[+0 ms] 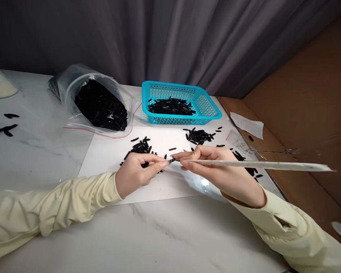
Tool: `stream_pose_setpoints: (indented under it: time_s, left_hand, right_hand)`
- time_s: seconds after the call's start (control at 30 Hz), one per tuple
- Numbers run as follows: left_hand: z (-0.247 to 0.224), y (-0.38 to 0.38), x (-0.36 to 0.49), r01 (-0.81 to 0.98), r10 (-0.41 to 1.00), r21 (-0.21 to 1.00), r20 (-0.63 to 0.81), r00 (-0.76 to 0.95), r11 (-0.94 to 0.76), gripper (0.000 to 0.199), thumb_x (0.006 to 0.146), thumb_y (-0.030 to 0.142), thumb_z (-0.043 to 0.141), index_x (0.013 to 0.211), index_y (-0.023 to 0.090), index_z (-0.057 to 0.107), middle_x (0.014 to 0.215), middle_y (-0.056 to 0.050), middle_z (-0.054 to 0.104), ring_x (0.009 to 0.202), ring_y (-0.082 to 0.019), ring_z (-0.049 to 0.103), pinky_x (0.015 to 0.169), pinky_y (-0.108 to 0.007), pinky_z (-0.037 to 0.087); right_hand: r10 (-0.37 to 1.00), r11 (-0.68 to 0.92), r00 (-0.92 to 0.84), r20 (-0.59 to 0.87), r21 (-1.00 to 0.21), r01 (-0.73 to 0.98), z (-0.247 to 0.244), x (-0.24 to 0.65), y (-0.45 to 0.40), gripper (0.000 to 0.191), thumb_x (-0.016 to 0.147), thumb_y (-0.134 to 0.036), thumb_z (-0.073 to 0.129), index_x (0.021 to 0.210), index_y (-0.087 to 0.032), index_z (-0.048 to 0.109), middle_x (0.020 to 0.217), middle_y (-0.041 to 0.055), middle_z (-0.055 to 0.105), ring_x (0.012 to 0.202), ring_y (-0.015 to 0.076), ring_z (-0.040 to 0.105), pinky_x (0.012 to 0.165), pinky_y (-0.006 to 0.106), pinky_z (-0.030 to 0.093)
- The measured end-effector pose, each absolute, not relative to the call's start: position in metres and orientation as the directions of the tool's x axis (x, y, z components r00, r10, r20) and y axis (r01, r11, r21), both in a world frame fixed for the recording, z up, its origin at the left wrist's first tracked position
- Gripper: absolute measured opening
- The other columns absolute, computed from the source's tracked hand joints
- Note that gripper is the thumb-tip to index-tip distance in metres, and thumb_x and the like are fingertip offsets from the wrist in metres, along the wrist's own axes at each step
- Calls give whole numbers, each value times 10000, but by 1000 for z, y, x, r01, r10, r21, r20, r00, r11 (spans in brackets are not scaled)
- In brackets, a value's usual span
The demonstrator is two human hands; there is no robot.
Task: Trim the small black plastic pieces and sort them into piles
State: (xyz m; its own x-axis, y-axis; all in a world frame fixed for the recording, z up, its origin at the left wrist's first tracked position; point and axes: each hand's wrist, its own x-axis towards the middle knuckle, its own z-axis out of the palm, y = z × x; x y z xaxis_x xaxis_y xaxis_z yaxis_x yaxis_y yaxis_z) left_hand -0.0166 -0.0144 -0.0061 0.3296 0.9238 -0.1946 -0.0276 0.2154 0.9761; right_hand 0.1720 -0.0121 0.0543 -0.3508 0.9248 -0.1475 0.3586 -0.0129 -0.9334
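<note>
Between the thumb and fingers of my left hand is a small black elongated piece. My right hand is closed around a long, thin whitish stick; its narrow end points at the black piece, and the stick's far end reaches out to the right. Both hands' fingertips nearly meet over a white sheet. Beside my left hand is a loose pile of similar black pieces, partly hidden by the hand. Another pile of black pieces lies behind my right hand.
A blue perforated basket holds many black pieces. Left of it, an open clear zip bag is full of them. More black pieces lie at far left. Cardboard stands on the right, near a paper slip. Grey curtains hang behind.
</note>
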Motion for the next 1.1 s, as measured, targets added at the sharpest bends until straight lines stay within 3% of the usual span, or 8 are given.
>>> stream_pose_setpoints:
  time_s: [0.27,0.4,0.5,0.67,0.83,0.93,1.03,1.1]
  left_hand:
    - [-7,-14,-16,21,931,985,-170,324,172,198,757,297,590,716,112,645,390,86,290,349,-24,220,332,-185,159]
    - [-4,-15,-17,68,931,983,-184,317,171,203,757,306,584,711,119,647,399,80,301,356,-29,228,338,-193,166]
    - [-3,-16,-17,93,930,980,-195,310,175,209,752,316,584,710,124,653,401,76,304,358,-35,233,341,-199,171]
    - [-1,-15,-17,82,928,979,-204,312,188,206,747,318,584,706,129,655,399,74,303,359,-36,231,345,-199,169]
    - [-1,-14,-16,40,914,964,-262,309,263,208,738,325,589,712,126,645,385,82,275,351,-35,208,344,-194,150]
    - [1,-15,-16,49,912,961,-273,307,271,211,734,328,584,722,127,646,390,82,267,348,-38,206,344,-197,151]
    - [11,-9,-17,191,945,976,-155,289,101,227,753,334,552,722,138,663,400,69,312,351,-49,245,351,-202,199]
    - [24,5,-18,392,963,903,75,259,-176,235,748,318,545,674,140,677,424,40,439,374,-69,345,382,-211,283]
  right_hand:
    - [922,39,-370,-113,-924,379,52,171,-13,188,762,-191,611,601,-167,519,810,66,698,1035,225,600,808,300,491]
    - [934,84,-352,-65,-915,394,50,169,-15,214,765,-179,601,580,-178,493,772,58,702,1005,229,617,765,304,517]
    - [944,171,-330,10,-869,464,47,166,-20,196,772,-161,583,595,-181,502,865,60,708,927,221,651,694,289,537]
    - [879,453,-423,221,-665,594,37,166,-29,109,821,-108,505,796,-179,585,922,40,703,844,164,673,684,235,544]
    - [661,748,-620,423,-304,590,18,166,-30,169,866,-59,398,932,-125,538,1115,152,617,1045,208,590,824,307,530]
    - [600,791,-660,453,-208,576,12,167,-26,158,875,-53,379,923,-103,521,1127,191,600,1113,234,542,890,357,506]
    - [645,748,-573,505,-264,609,18,174,-21,140,875,-73,410,922,-151,517,1136,130,611,1064,191,581,879,311,524]
    - [673,711,-510,536,-280,645,25,180,-19,142,869,-89,436,915,-182,532,1168,95,602,1049,181,593,873,305,531]
